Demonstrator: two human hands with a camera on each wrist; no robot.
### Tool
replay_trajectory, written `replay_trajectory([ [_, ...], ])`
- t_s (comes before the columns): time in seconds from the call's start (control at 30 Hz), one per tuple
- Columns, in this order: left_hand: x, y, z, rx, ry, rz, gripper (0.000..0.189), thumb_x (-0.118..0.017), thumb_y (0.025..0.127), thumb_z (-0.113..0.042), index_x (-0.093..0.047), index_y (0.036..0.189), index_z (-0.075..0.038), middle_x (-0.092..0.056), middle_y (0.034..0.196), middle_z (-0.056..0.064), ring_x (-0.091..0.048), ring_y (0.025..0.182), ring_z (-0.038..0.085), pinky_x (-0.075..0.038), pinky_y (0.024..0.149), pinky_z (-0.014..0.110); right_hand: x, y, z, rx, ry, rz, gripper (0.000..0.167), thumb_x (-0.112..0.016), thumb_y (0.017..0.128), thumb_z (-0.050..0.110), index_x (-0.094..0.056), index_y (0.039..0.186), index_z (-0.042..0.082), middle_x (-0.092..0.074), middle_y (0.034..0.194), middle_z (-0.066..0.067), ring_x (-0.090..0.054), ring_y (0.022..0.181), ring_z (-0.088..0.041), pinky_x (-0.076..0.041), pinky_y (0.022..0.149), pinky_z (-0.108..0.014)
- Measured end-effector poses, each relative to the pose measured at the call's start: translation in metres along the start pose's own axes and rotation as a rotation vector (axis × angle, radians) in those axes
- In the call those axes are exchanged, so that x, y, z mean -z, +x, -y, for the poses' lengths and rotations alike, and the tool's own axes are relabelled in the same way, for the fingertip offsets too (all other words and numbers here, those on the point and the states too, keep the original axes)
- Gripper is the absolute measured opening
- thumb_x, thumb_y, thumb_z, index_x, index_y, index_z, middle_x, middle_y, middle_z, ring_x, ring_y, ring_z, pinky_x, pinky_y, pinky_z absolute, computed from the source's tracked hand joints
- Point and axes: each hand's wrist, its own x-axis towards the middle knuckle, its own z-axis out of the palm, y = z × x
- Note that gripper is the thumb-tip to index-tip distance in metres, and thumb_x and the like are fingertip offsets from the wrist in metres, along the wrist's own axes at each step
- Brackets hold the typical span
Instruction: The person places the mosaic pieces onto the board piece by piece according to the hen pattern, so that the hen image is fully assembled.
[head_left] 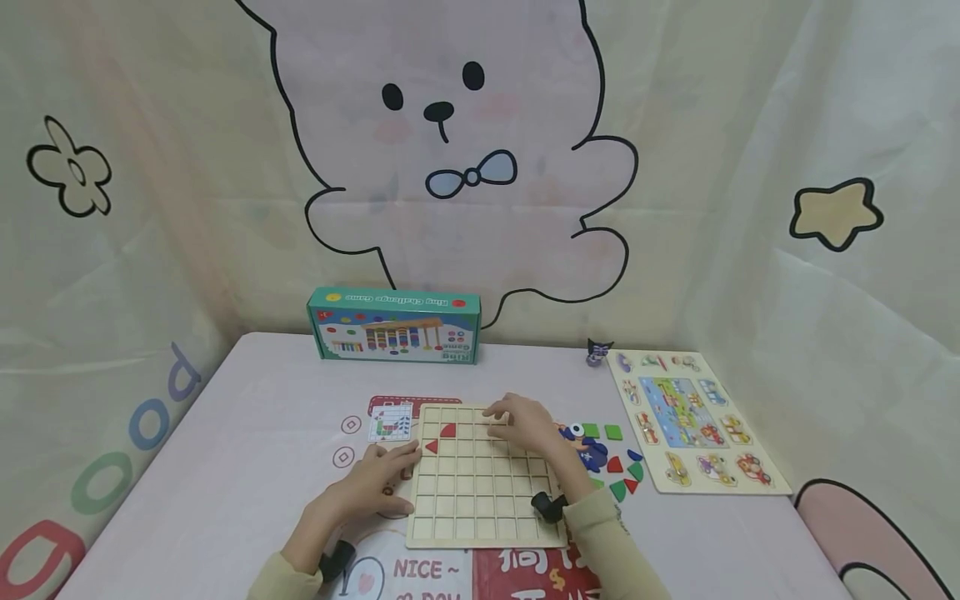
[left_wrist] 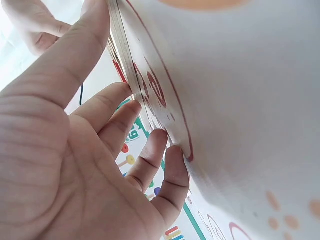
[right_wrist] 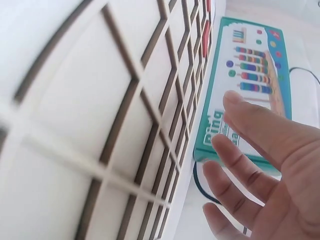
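A wooden grid board [head_left: 483,504] lies on the table, its small square cells framed by raised ribs. Two red pieces sit in cells at its upper left: a quarter-circle [head_left: 448,430] and, just below, a triangle [head_left: 432,447]. My left hand [head_left: 369,483] rests along the board's left edge, thumb and fingertips touching the side with the fingers spread. Over the upper right of the grid hovers my right hand [head_left: 522,423]; in the right wrist view its fingers [right_wrist: 245,170] are loosely bent with nothing between them. A picture card [head_left: 391,423] with a gridded pattern lies beside the board's upper left corner.
Loose green, red and blue pieces, among them a green square [head_left: 613,432], lie right of the board. Farther right is a picture puzzle board [head_left: 716,433]. A ring game box [head_left: 395,327] and a small dark figurine [head_left: 597,352] stand at the back.
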Motion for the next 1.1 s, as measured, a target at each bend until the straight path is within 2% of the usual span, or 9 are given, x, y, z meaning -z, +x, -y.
replay_trajectory([
  [0.3,0.001,-0.001,0.000,-0.009,-0.013,0.001,0.078,-0.076,0.070,-0.040,-0.046,0.138,-0.016,-0.032,0.150,0.001,-0.031,0.095,0.015,-0.035,0.071,0.028,0.007,-0.014,-0.020,-0.059,0.035,-0.052,0.023,-0.071,0.081,0.024,-0.070,0.103,0.018,-0.063,0.092,0.001,-0.054,0.076,-0.011,-0.042,0.063,-0.030],
  [0.63,0.000,-0.001,0.000,0.006,-0.029,0.005,0.078,-0.076,0.071,-0.038,-0.045,0.139,-0.016,-0.032,0.150,0.000,-0.031,0.095,0.015,-0.035,0.070,0.027,0.016,-0.032,-0.042,-0.124,0.064,-0.101,0.025,-0.073,0.079,0.020,-0.070,0.103,0.012,-0.064,0.092,-0.002,-0.055,0.075,-0.013,-0.042,0.061,-0.029],
  [0.93,0.000,0.000,-0.001,0.015,-0.026,0.007,0.078,-0.076,0.071,-0.038,-0.044,0.139,-0.017,-0.031,0.150,-0.001,-0.031,0.095,0.016,-0.035,0.069,0.027,0.024,-0.046,-0.068,-0.168,0.032,-0.125,0.025,-0.073,0.078,0.021,-0.070,0.101,0.012,-0.062,0.089,-0.001,-0.053,0.071,-0.010,-0.041,0.059,-0.028],
  [1.1,0.000,0.000,0.000,0.017,-0.028,0.006,0.078,-0.076,0.071,-0.039,-0.044,0.139,-0.017,-0.031,0.150,-0.002,-0.031,0.095,0.015,-0.035,0.070,0.027,0.029,-0.052,-0.078,-0.225,0.016,-0.112,0.027,-0.073,0.079,0.024,-0.070,0.103,0.012,-0.062,0.091,-0.002,-0.052,0.072,-0.012,-0.041,0.060,-0.030],
])
